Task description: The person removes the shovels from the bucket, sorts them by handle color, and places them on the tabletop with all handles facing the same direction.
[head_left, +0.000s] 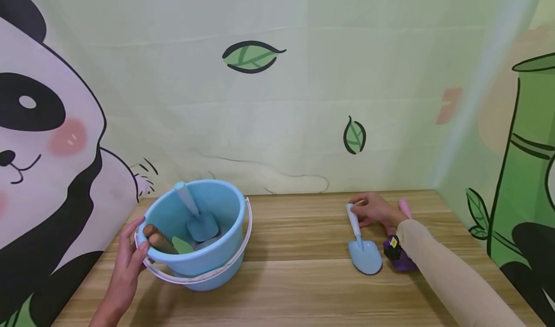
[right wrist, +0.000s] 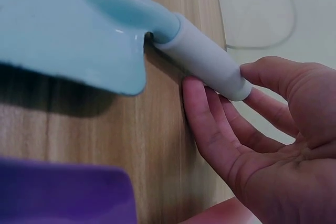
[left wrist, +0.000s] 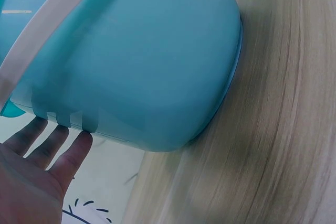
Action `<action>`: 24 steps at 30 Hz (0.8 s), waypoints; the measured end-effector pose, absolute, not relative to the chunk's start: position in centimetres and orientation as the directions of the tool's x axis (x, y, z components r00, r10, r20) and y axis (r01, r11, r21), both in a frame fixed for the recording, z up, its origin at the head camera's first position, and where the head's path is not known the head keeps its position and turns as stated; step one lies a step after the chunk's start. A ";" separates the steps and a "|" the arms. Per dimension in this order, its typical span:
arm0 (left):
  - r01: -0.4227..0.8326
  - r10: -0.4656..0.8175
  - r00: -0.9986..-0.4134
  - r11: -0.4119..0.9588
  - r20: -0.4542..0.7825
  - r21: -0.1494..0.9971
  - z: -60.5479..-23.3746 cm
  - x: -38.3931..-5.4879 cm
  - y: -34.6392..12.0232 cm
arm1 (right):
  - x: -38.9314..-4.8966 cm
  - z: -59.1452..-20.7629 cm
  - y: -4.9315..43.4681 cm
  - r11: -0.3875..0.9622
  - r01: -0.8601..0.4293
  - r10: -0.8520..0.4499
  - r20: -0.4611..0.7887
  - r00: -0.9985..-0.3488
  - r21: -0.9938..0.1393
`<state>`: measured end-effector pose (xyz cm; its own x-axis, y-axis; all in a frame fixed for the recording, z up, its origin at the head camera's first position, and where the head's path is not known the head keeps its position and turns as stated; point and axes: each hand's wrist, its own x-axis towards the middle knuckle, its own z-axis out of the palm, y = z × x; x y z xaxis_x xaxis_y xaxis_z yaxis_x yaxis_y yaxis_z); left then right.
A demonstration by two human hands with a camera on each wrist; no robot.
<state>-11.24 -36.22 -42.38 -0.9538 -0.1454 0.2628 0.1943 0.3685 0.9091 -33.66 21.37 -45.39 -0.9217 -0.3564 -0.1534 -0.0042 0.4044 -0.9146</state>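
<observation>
A light blue bucket (head_left: pixel 217 255) with a pale carry handle stands on the left of the wooden table. Against its left side my left hand (head_left: pixel 125 264) rests with fairly straight fingers; the left wrist view shows several fingertips (left wrist: pixel 81 142) on the wall of the bucket. Inside the bucket are a blue toy shovel (head_left: pixel 202 227), brown cylindrical pieces (head_left: pixel 160 242) and a green leaf-shaped piece (head_left: pixel 182 246). On the right, my right hand (head_left: pixel 374 208) pinches the pale handle end of a light blue toy trowel (right wrist: pixel 199 59) between thumb and fingers.
Beside the trowel lies a purple toy tool (head_left: pixel 404 262) with a pink handle, partly hidden by my right forearm. Behind the table (head_left: pixel 299 279) hangs a backdrop (head_left: pixel 303 100) printed with a panda, leaves and bamboo.
</observation>
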 end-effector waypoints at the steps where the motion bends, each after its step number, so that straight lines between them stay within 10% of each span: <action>1: 0.194 -0.146 -0.954 0.368 0.262 0.909 -42.4 -11.2 -36.2 | -33.6 -45.4 21.4 0.403 -0.006 -0.360 -0.153 -0.920 -0.915; 24: 0.211 -0.139 -0.952 0.345 0.272 0.915 -42.5 -11.2 -36.3 | -33.5 -45.3 21.5 0.406 0.022 -0.363 -0.184 -0.913 -0.913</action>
<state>-11.23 -36.27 -42.53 -0.9521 -0.1386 0.2724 0.2114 0.3449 0.9145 -33.51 21.47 -45.26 -0.9133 -0.3632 -0.1840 0.0224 0.4065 -0.9134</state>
